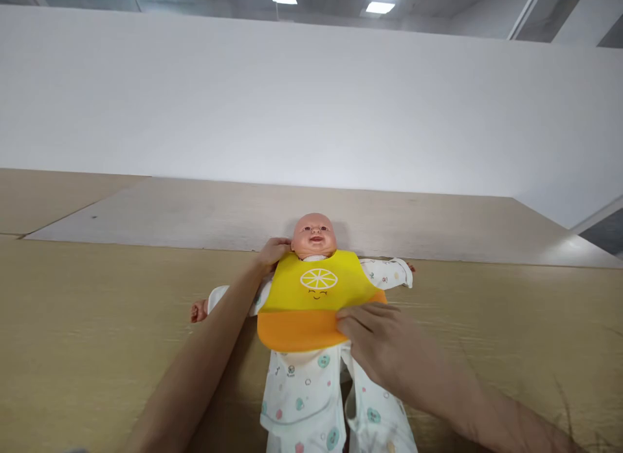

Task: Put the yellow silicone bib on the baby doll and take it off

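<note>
A baby doll (314, 234) lies on its back on the wooden table (73, 323), head away from me. It wears a white patterned romper (302, 394) and a yellow bib (316, 284) with an orange pocket. My left hand (273, 252) is curled at the doll's neck, gripping the bib's strap beside the head. My right hand (374, 339) rests on the bib's orange lower edge, fingers bent and pressed on it.
A white wall (311, 102) rises behind the table. A paler wooden panel (195, 213) lies beyond the doll's head. Ceiling lights show at the top.
</note>
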`<state>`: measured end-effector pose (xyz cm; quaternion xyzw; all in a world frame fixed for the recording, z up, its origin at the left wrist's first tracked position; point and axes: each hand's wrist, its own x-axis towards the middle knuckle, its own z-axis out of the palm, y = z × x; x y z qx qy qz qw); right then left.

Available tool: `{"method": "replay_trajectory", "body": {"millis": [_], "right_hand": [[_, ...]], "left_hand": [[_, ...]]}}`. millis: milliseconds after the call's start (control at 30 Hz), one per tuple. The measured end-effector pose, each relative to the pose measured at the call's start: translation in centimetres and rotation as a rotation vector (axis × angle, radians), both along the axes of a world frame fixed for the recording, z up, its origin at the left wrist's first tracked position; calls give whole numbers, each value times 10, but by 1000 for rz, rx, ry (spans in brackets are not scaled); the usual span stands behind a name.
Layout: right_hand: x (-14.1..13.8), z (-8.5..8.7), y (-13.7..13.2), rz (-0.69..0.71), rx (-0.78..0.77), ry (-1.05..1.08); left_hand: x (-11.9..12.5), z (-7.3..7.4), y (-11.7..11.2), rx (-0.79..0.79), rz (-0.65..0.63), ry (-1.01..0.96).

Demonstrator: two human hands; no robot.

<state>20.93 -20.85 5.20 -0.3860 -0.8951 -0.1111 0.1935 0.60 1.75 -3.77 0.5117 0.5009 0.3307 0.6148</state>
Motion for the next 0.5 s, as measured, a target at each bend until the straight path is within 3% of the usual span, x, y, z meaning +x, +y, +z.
{"method": "replay_trajectory", "body": {"millis": [100,233,300,367,433,500], "right_hand": [[13,-15,-4,15,23,93],[18,-28,-11,43,31,25],[23,-22,-10,73,-91,25],[33,-10,-1,134,-320,90],[43,4,19,157,-557,200],[50,12,51,52,-674,345]], "left_hand": [[0,-1,0,-14,-13,-44],[-1,0,-3,-9,-12,-47],[0,1,-4,2,-10,-54],[0,0,-3,-2,-16,-71],[0,-3,-2,-12,-11,-102],[0,-6,1,-30,-6,-134]]}}
